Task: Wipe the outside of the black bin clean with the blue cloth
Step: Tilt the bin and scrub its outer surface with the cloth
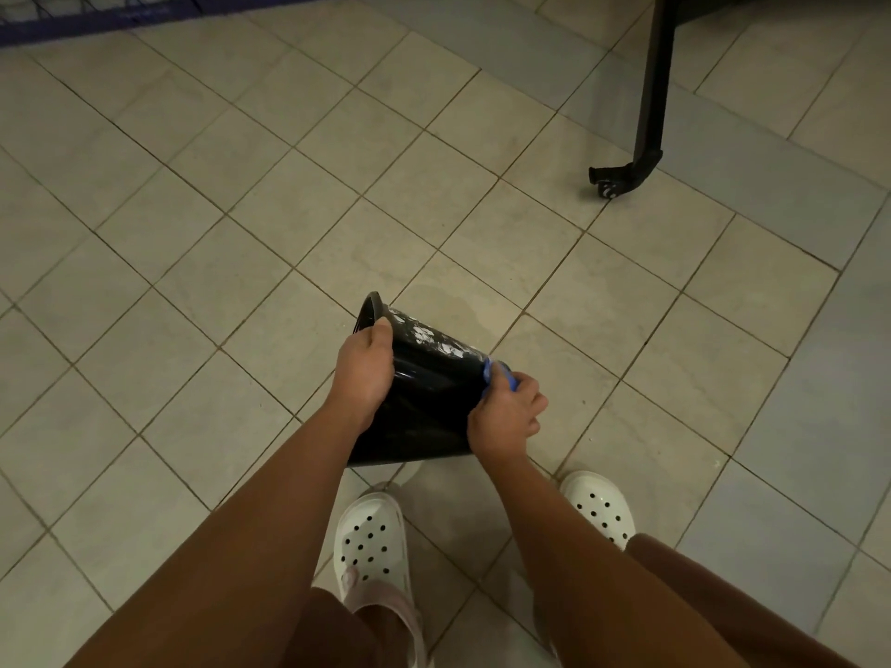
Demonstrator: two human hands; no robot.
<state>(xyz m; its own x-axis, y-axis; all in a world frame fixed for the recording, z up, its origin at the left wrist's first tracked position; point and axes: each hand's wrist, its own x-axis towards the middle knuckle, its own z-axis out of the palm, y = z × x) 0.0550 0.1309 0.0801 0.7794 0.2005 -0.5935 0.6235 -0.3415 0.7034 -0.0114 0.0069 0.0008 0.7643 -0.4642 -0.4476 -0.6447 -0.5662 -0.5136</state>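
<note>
White clogs [371,537] nearest, on tiled floor [193,233]. Just beyond them, black bin [429,392] tipped sideways, rim far-left, base right. Left hand [364,373] grips its wall by the rim. Right hand [506,412] clutches blue cloth [488,371] against the base edge. Black caster leg [651,89] far right.

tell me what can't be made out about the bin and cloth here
Head view: most of the blue cloth is hidden inside the right hand; only a fold shows.
Head view: the black bin turns its inside and underside away, and the left hand covers part of its wall.
Head view: the white patches on the bin are too blurred to tell dirt from print.
Head view: the black leg is cut off by the top edge.
</note>
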